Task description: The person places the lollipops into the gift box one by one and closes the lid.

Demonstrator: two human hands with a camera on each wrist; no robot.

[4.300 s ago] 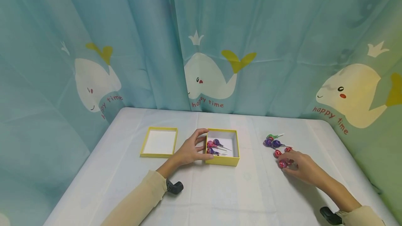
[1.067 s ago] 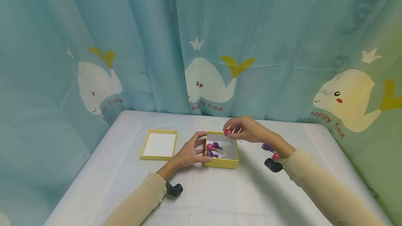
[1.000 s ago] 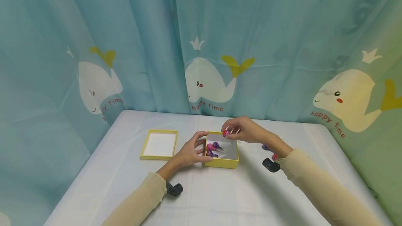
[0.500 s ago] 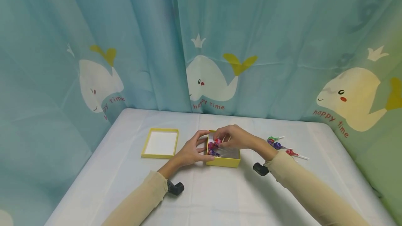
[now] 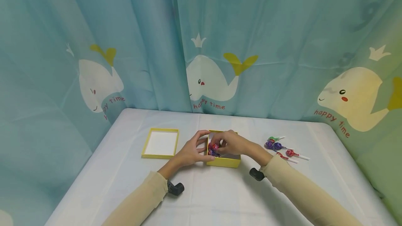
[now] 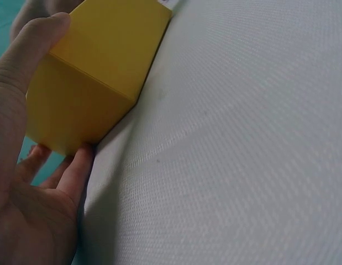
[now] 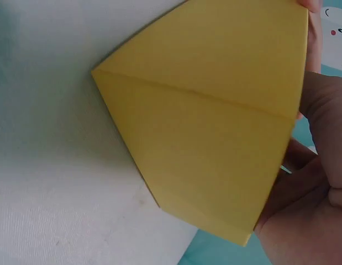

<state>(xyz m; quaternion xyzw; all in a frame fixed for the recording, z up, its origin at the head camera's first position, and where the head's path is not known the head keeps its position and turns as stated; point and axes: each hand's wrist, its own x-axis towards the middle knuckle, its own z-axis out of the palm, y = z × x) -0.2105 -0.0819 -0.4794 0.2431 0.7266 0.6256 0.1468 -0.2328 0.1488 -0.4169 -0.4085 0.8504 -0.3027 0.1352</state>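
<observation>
We see a red lollipop [image 5: 215, 147] low inside the yellow box [image 5: 223, 163], pinched by the right hand [image 5: 231, 143].
Beside it we make out purple wrapping [image 5: 211, 153]; the left hand [image 5: 188, 153] grips the box's left end, thumb on the near wall. To the right we find more lollipops [image 5: 277, 146] loose on the white table [image 5: 201, 198]; to the left lies a shallow yellow-rimmed lid [image 5: 161, 143], and beyond the far edge hangs a whale-print curtain [image 5: 150, 62].
</observation>
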